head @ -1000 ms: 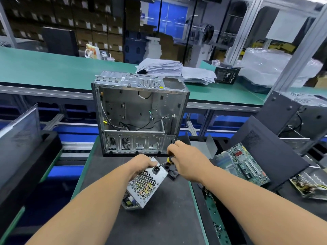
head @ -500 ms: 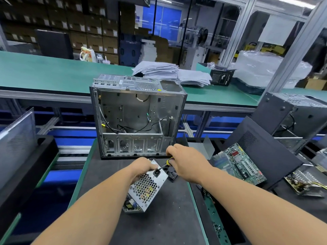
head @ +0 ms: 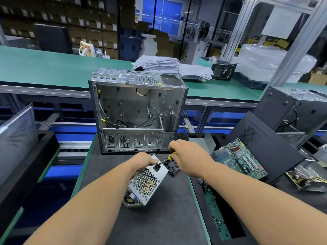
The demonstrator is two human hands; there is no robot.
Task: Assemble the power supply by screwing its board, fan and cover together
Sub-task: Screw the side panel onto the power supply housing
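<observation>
Green matting covers the long bench (head: 44,68) that runs across the back, from nine o'clock to three o'clock. On it, toward one o'clock, lie a spread stack of white papers (head: 169,66) and a small black carton (head: 223,72) with white print too small to read. Brown cardboard boxes (head: 85,20) with white labels, also unreadable, fill the shelves at eleven o'clock.

On the dark grey mat (head: 159,218) at centre stands a bare steel computer case (head: 138,110), its open side facing the camera, with loose black cables inside. A yellow sticker on its top edge cannot be read. At three o'clock a green motherboard (head: 242,158) leans against a black side panel (head: 265,149).

Just below the case, at the picture's middle, the power supply (head: 146,183) is held tilted off the mat, its honeycomb grille and black mains socket facing up, with the circuit board showing at its lower open end. The left hand (head: 141,161) grips its upper corner, fingers curled over the edge. The right hand (head: 189,158) is closed round the yellow handle of a screwdriver (head: 166,159), whose tip meets the housing beside the socket. A small black fan (head: 172,167) lies on the mat just right of the supply, under the right hand.
</observation>
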